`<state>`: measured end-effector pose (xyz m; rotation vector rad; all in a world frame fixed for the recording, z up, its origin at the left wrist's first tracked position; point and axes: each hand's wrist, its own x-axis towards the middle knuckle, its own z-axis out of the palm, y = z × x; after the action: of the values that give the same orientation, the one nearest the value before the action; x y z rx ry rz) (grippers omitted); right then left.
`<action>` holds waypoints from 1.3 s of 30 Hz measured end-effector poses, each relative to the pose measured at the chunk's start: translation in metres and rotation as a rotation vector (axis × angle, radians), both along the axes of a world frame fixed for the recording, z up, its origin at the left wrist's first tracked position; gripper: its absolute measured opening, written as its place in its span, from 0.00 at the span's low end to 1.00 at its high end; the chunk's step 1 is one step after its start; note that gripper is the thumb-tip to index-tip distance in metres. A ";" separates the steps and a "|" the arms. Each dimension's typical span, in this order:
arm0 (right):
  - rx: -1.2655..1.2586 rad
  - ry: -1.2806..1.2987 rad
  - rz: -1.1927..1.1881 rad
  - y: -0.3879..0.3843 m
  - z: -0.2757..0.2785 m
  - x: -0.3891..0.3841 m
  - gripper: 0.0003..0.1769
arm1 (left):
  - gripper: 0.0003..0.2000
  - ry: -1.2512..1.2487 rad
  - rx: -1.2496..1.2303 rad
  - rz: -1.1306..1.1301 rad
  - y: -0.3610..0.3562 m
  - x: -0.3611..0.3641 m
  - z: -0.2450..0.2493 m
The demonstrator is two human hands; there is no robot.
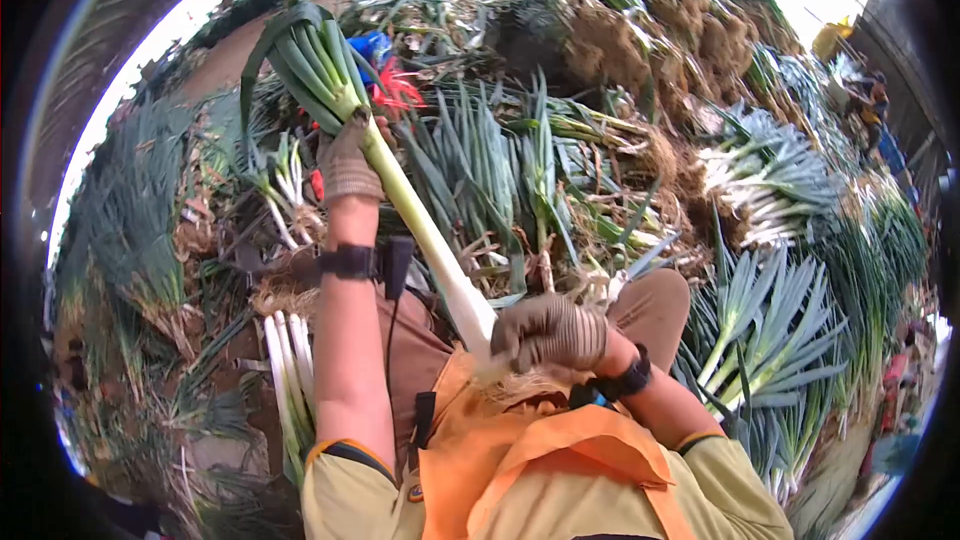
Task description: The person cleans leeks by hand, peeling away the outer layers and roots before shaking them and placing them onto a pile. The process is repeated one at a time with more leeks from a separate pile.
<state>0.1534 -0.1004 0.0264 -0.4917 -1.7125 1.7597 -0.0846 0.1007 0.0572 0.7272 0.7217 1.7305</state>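
A long leek (pixel 420 208) slants across my lap, its green leaves up at the far left and its white root end near my waist. My left hand (pixel 350 162), in a striped work glove, is closed around the stalk just below the leaves. At the lower end, my right hand (pixel 552 332), gloved too, has its fingers curled against the white base. Fine pale roots (pixel 520 383) hang below it, slightly blurred. An orange apron (pixel 540 450) covers my front beneath the leek.
Several trimmed white leeks (pixel 290 365) lie by my left knee. A leek pile (pixel 480 165) spreads ahead, with soil-caked roots (pixel 610 45) at the back. More leeks (pixel 775 185) are stacked on the right. Red plastic strips (pixel 398 90) and a blue item (pixel 372 48) lie beyond my left hand.
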 end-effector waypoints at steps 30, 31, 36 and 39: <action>0.291 -1.196 0.227 0.050 -0.127 0.018 0.15 | 0.15 -0.110 -0.127 0.320 -0.075 -0.253 0.034; 0.949 -1.069 0.521 0.056 -0.238 0.068 0.16 | 0.15 0.033 -0.152 0.596 -0.093 -0.258 0.042; 0.048 -1.220 0.203 0.080 -0.226 0.092 0.13 | 0.16 0.078 -0.205 0.915 -0.185 -0.357 0.049; -0.082 -1.304 -0.028 0.085 -0.193 0.069 0.15 | 0.17 0.082 -0.144 1.026 -0.259 -0.355 0.051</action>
<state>0.2227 -0.0153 -0.1662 -1.9872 -2.3493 1.5159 -0.4396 -0.1585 0.1079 0.3163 1.4145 2.5179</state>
